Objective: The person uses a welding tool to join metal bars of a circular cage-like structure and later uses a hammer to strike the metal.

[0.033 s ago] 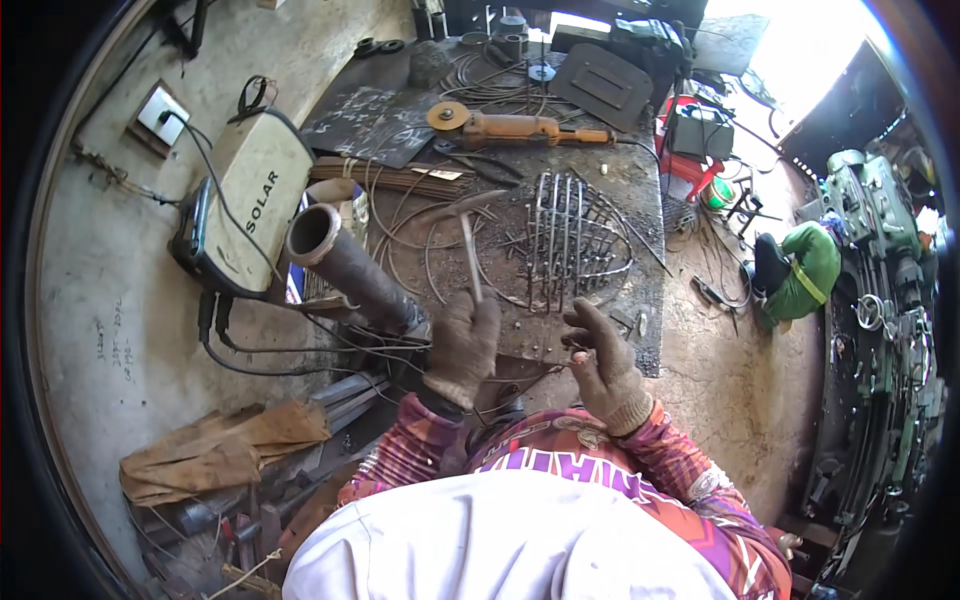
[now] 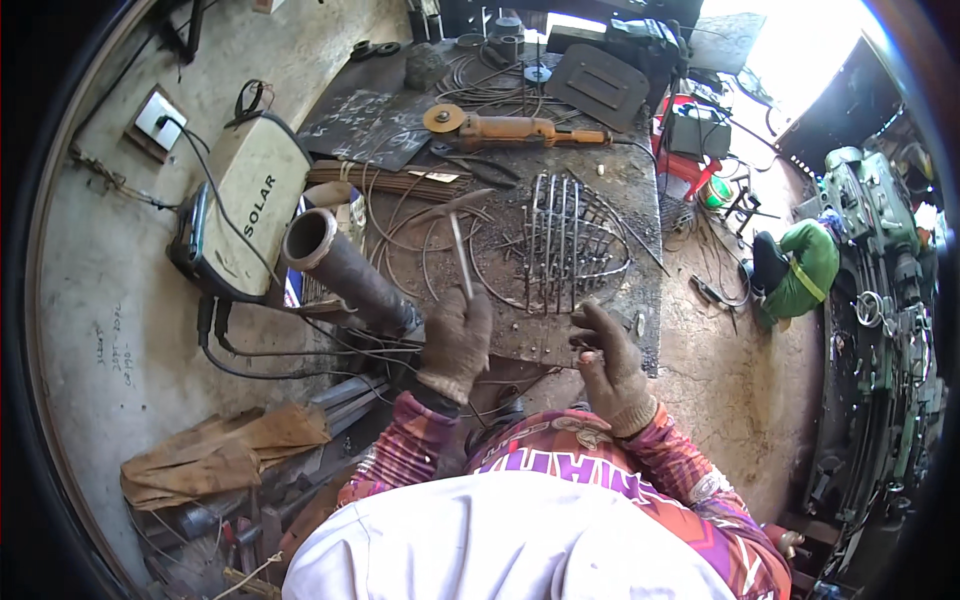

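My left hand [image 2: 455, 343], in a worn brown glove, is closed round the handle of a chipping hammer [image 2: 461, 245]. The hammer stands upright, its thin crosswise head above the bench [image 2: 520, 343]. My right hand [image 2: 612, 370], gloved too, is raised at the bench's front edge with fingers bent and apart; a bare fingertip pokes out of the glove. I see nothing held in it. Just beyond it, a grille of welded metal rods [image 2: 562, 240] with a curved side lies flat on the bench. Neither hand touches the grille.
An orange angle grinder [image 2: 510, 130] lies across the bench behind pliers [image 2: 478, 163]. A thick pipe [image 2: 350, 275] leans at the left, near a welding machine [image 2: 245, 205] with cables. A dark plate [image 2: 598, 88] lies at the back. Green machinery [image 2: 880, 215] lines the right.
The hammer and my left hand have shifted slightly left, the hammer tilting a little more that way. My right hand has turned slightly.
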The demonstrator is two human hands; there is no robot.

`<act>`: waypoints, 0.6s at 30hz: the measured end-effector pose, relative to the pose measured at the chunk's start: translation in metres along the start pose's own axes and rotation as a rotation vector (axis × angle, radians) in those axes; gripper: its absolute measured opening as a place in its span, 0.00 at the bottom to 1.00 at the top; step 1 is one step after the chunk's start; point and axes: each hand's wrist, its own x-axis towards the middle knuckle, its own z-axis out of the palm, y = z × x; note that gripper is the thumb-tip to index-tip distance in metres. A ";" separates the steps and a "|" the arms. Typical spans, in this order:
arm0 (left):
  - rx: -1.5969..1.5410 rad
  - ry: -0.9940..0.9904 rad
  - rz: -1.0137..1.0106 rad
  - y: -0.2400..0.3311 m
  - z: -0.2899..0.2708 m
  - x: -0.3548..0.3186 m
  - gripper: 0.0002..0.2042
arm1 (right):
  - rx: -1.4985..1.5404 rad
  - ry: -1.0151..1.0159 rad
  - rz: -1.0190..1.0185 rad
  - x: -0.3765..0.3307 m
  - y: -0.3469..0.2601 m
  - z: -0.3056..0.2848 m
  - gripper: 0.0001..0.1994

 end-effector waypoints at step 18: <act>0.601 -0.038 -0.161 -0.050 0.003 0.034 0.17 | -0.227 0.255 0.254 -0.044 0.069 -0.038 0.22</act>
